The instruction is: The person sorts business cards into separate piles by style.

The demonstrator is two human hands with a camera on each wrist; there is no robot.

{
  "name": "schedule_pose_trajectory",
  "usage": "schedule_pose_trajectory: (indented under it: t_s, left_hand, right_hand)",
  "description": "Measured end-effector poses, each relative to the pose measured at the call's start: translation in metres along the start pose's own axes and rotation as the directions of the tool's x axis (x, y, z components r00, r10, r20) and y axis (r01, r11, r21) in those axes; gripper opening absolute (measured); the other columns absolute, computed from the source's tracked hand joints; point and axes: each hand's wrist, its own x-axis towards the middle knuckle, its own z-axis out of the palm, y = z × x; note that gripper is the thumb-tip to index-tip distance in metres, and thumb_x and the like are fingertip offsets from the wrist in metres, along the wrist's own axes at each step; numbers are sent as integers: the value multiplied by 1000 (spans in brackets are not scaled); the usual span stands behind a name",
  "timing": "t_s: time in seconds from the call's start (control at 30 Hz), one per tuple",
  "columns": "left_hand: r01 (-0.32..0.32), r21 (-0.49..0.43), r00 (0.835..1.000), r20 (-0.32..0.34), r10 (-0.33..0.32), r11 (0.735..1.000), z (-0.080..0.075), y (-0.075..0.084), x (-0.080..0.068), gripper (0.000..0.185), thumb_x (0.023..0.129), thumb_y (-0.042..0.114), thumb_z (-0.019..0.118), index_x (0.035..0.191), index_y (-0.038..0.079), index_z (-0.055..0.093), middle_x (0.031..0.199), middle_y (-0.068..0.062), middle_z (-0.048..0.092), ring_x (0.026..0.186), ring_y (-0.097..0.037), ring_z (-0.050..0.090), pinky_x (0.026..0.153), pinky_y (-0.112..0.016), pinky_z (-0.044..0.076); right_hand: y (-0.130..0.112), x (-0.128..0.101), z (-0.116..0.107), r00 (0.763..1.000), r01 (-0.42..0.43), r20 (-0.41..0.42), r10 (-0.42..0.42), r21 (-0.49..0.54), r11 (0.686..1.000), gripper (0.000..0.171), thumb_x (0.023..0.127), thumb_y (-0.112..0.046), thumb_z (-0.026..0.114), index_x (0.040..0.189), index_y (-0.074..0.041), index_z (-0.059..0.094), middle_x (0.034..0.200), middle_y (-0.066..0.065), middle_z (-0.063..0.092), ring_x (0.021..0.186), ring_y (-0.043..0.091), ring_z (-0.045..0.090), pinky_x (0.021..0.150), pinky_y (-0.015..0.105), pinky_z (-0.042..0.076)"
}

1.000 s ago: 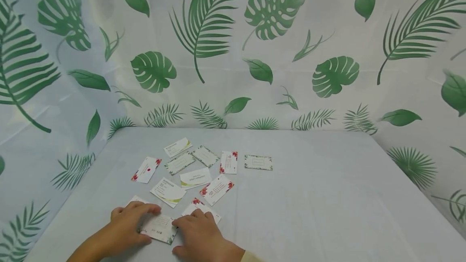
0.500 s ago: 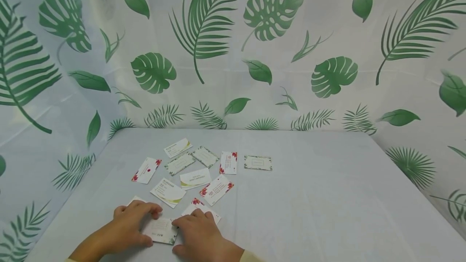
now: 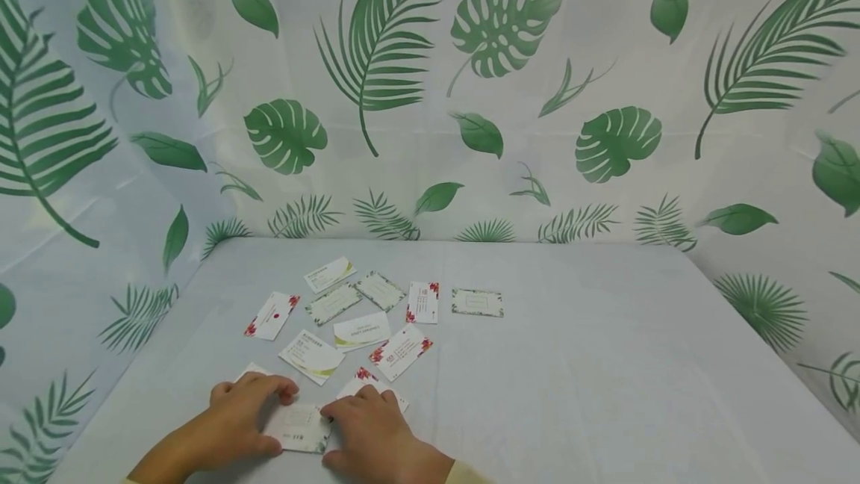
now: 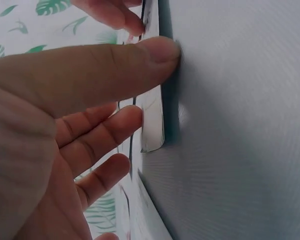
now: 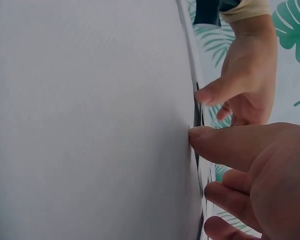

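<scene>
Left hand has shifted slightly rightward over the card at the frame's lower left-centre. Both it and the right hand grip the card's opposite ends. Other cards lie above, on the table.

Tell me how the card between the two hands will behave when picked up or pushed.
The card looks thin, so it is probably light. Its edges look straight, suggesting it is fairly stiff but may bend if squeezed. Being flat, it would likely slide across the tabletop rather than roll.
</scene>
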Motion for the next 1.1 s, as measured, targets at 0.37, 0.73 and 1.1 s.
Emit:
schedule_pose_trajectory:
  t_s: [0.37,0.73,1.1]
  left_hand:
    - [-23,-17,1000,-3,23,1000,-4,6,-5,68,61,25,95,118,18,59,101,16,53,112,-23,45,94,-63,19]
    - [-54,-48,996,-78,50,997,-3,14,-5,61,69,25,92,120,17,59,124,5,55,125,-30,43,97,-62,15]
    - [-111,-76,984,-150,99,991,-1,31,20,53,74,24,90,120,20,64,121,6,58,123,-26,47,96,-56,19]
  right_hand:
    - [4,-3,-1,997,23,-73,-27,-48,999,54,81,-52,79,125,-24,65,119,-15,65,105,10,52,82,32,39]
    - [19,-10,-11,987,23,-160,-9,85,996,46,84,-37,78,123,-16,66,110,-12,65,98,9,50,80,30,38]
    - [49,-19,-31,975,6,-218,36,188,982,49,83,-33,81,126,-13,67,119,-5,66,103,14,53,91,39,41]
